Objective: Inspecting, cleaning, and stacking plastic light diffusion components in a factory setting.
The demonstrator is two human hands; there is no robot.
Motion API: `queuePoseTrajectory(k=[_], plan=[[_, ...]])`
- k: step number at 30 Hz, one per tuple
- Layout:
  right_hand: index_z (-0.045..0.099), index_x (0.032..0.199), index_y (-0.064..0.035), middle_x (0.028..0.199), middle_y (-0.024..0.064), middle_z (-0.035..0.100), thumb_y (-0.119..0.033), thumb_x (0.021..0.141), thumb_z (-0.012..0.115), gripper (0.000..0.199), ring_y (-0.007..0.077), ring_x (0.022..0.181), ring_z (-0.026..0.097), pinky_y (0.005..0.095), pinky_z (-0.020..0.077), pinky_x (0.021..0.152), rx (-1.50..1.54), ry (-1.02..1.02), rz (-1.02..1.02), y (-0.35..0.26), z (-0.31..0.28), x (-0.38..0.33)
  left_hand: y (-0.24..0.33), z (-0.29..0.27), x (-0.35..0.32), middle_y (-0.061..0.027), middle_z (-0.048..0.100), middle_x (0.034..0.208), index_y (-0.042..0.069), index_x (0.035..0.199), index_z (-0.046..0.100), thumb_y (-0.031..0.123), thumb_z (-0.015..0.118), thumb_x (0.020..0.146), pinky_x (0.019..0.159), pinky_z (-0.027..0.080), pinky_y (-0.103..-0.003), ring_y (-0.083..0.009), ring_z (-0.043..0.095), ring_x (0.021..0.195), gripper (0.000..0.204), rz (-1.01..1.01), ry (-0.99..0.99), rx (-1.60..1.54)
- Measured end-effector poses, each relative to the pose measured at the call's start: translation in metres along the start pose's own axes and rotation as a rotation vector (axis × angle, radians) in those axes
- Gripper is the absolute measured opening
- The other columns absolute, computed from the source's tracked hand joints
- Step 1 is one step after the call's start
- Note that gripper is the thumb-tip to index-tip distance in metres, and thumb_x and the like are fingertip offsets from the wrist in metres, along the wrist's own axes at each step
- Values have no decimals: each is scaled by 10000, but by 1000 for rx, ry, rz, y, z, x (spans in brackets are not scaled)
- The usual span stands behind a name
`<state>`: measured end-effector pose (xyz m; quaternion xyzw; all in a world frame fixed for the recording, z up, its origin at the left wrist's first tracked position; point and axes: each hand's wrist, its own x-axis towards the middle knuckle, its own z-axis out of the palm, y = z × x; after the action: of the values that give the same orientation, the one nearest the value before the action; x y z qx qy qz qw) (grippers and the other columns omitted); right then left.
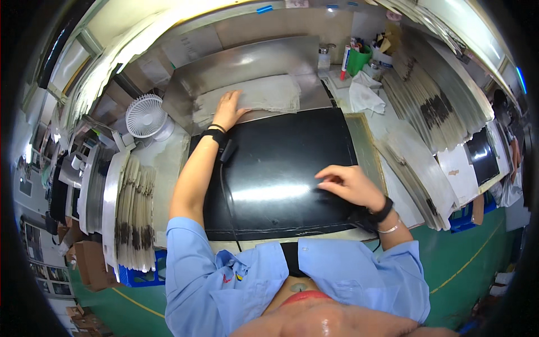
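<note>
My left hand point(227, 111) reaches to the back of the work surface. Its fingers lie outstretched on the left part of a pale grey, ragged-edged stack of thin sheets point(264, 94), which rests against an upright shiny metal sheet point(269, 55). Before it spreads a black mat or board point(281, 151) with a bright reflection across it. Over the right half of this black surface hovers my right hand point(355, 186), its fingers loosely bent and apart, with nothing visible in them. Black bands circle both wrists, and a dark cable point(226, 194) runs down from the left one.
A white fan point(147, 116) stands at the left, behind stacked grey plates point(135, 208). More plate stacks point(432, 106) fill the right side. Back right are a green cup point(359, 60) with pens, a red-and-white marker point(345, 63) and a crumpled white cloth point(366, 91).
</note>
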<state>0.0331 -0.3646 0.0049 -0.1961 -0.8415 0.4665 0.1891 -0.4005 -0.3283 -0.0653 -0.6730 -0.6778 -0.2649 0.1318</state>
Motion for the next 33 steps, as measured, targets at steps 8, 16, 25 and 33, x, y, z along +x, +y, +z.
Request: queuePoseTrajectory(k=[8, 16, 25, 33], plan=[[671, 1008, -45, 839, 97, 702, -181, 852, 673, 207, 155, 713, 671, 263, 515, 662, -13, -187, 11, 33, 44, 26, 19, -3, 36, -163, 460, 1335, 162, 1333, 462, 265, 802, 631, 1106, 248, -479, -370, 330, 1317, 787, 64, -245, -158], [658, 1020, -48, 920, 133, 686, -208, 848, 662, 235, 230, 776, 670, 312, 525, 705, -98, -85, 24, 30, 30, 43, 27, -17, 35, -101, 440, 1364, 147, 1080, 548, 145, 598, 803, 1102, 273, -520, -345, 358, 1310, 282, 569, -368, 239], [435, 1324, -1, 1399, 247, 380, -457, 831, 603, 692, 407, 1324, 324, 556, 206, 1095, -700, -135, -456, 66, 75, 86, 12, -23, 43, -108, 354, 1455, 234, 1138, 633, 243, 600, 827, 968, 316, -694, -357, 341, 1325, 313, 304, -224, 691], [509, 1261, 11, 1253, 200, 545, -375, 899, 564, 533, 345, 1179, 494, 421, 384, 993, -511, 42, -259, 43, 33, 150, 31, -52, 52, -101, 397, 1422, 298, 1288, 507, 421, 823, 587, 974, 295, -708, -373, 344, 1320, 780, 129, -405, 660]])
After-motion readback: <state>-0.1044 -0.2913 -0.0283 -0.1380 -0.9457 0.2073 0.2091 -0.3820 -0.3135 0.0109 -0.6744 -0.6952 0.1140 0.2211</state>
